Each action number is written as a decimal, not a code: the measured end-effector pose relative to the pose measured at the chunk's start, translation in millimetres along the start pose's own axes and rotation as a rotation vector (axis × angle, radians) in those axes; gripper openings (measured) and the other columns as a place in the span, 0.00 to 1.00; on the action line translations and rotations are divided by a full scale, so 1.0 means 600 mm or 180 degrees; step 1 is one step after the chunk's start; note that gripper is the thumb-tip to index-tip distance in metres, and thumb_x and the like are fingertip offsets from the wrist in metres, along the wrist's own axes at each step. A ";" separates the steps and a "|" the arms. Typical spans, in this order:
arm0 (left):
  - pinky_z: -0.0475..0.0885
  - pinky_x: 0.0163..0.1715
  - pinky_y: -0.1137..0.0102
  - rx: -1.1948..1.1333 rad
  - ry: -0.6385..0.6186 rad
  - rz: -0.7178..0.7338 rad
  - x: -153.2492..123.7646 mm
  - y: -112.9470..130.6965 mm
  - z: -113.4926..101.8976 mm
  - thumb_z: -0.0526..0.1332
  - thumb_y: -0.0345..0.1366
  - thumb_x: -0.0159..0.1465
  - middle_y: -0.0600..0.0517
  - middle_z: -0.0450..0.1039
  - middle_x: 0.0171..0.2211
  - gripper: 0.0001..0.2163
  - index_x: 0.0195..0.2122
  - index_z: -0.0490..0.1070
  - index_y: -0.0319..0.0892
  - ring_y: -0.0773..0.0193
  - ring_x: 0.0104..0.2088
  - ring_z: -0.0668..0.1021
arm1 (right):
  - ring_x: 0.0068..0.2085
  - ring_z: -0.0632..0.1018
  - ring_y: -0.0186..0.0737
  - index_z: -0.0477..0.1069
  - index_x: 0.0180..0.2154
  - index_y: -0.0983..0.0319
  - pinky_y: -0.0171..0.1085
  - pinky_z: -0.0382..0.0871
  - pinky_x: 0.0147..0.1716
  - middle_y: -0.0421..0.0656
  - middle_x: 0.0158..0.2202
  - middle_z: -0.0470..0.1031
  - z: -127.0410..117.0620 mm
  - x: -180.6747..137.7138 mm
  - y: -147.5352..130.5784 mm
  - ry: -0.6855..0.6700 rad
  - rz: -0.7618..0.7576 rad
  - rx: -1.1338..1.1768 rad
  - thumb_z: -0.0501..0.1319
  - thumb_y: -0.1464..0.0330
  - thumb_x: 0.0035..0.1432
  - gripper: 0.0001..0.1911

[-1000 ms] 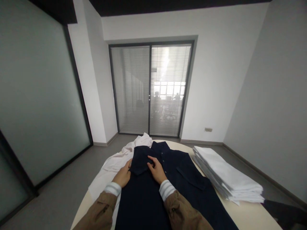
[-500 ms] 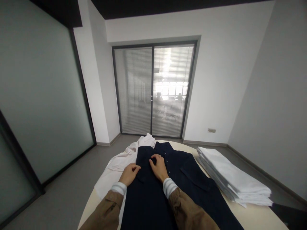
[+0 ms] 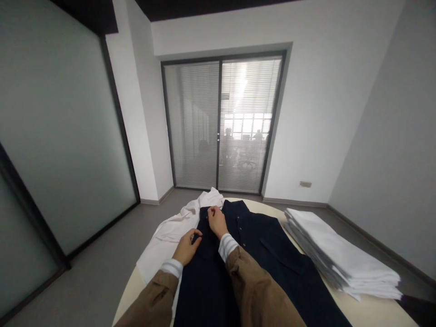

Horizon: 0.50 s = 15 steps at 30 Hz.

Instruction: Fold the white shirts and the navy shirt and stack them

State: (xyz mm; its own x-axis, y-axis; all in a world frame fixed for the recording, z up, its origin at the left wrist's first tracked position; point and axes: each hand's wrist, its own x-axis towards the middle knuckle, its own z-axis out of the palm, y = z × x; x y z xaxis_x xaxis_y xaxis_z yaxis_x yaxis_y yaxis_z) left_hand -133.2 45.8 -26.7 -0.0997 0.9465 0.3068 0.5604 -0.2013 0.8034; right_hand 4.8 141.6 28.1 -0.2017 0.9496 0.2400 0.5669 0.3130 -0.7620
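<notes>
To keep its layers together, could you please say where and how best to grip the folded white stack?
I'd scoop under the white stack from the right, along its long side: its flat layers seem to reach the edge of the table there.

I count one left hand (image 3: 185,249) and one right hand (image 3: 217,222) on my feed. Beneath both: one dark garment (image 3: 207,286), one table (image 3: 374,311). Left of left hand: one pale garment (image 3: 173,227). Right of right hand: one white stack (image 3: 340,252), layers too tight to count. Beyond the hands: two blind-covered glass panels (image 3: 192,127), one wall plate (image 3: 305,184).
</notes>
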 end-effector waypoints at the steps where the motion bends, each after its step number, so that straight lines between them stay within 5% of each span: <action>1: 0.71 0.48 0.61 -0.0043 0.0003 -0.0038 0.002 -0.007 0.001 0.57 0.36 0.61 0.49 0.77 0.43 0.10 0.42 0.73 0.43 0.55 0.46 0.77 | 0.43 0.80 0.40 0.68 0.53 0.63 0.37 0.69 0.45 0.47 0.41 0.80 0.004 -0.003 0.001 -0.0076 -0.0041 0.0054 0.49 0.67 0.67 0.17; 4: 0.70 0.51 0.62 -0.0087 0.0000 -0.0158 0.007 -0.026 0.005 0.57 0.33 0.59 0.47 0.75 0.51 0.16 0.49 0.73 0.42 0.55 0.53 0.75 | 0.53 0.77 0.40 0.60 0.61 0.66 0.37 0.68 0.53 0.51 0.53 0.75 0.012 -0.027 0.004 -0.0407 -0.0296 0.0135 0.55 0.69 0.63 0.25; 7: 0.69 0.54 0.61 -0.0038 0.0043 -0.0195 0.010 -0.038 0.009 0.57 0.32 0.59 0.43 0.71 0.56 0.20 0.53 0.71 0.40 0.54 0.57 0.72 | 0.66 0.62 0.45 0.54 0.65 0.69 0.43 0.56 0.64 0.56 0.65 0.60 0.005 -0.075 0.004 -0.0686 -0.0814 -0.0305 0.54 0.70 0.63 0.30; 11: 0.67 0.58 0.59 -0.0020 0.0083 -0.0097 0.010 -0.040 0.011 0.57 0.31 0.59 0.42 0.69 0.58 0.21 0.54 0.70 0.38 0.55 0.60 0.70 | 0.69 0.52 0.56 0.53 0.67 0.65 0.56 0.47 0.66 0.53 0.69 0.54 -0.026 -0.156 0.008 -0.0790 -0.1229 -0.1127 0.53 0.65 0.64 0.32; 15: 0.61 0.63 0.58 0.0310 0.0108 0.0205 0.006 -0.026 0.011 0.57 0.31 0.60 0.42 0.67 0.60 0.21 0.56 0.69 0.38 0.55 0.62 0.68 | 0.69 0.52 0.60 0.52 0.68 0.61 0.60 0.47 0.65 0.52 0.70 0.49 -0.063 -0.214 0.029 -0.1498 -0.1155 -0.1348 0.52 0.54 0.64 0.35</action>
State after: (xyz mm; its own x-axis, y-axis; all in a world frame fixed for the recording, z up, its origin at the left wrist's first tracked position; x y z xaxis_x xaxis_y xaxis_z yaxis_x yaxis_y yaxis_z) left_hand -136.6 54.2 -41.4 -0.0879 0.9230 0.3746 0.6436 -0.2344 0.7286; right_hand 70.7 25.5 6.5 -0.7037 0.7064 0.0767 0.6403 0.6772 -0.3625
